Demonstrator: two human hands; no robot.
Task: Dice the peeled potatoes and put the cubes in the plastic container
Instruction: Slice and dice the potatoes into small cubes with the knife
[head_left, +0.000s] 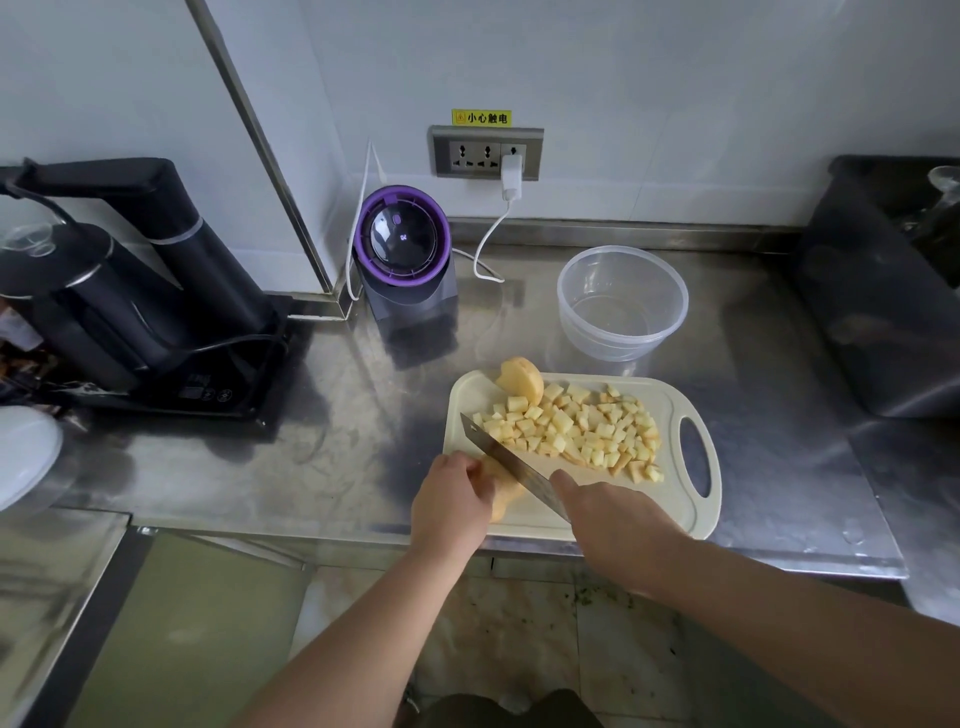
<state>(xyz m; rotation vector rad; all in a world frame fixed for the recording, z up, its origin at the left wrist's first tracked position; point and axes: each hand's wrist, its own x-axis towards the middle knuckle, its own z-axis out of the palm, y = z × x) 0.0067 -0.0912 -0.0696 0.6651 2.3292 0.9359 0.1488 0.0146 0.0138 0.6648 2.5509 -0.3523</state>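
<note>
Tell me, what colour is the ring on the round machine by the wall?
Purple. The ring circles a dark dome; the head view shows it best.

Steel bench (337, 441) carries: cream cutting board (649, 499) at front edge, clear plastic container (623, 343) behind it, purple-rimmed appliance (405, 260), black kettle station (208, 384) left, dark box (872, 322) right.

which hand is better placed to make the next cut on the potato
Right. The right hand grips the knife, its blade against the potato; the left hand is busy holding that potato.
</note>
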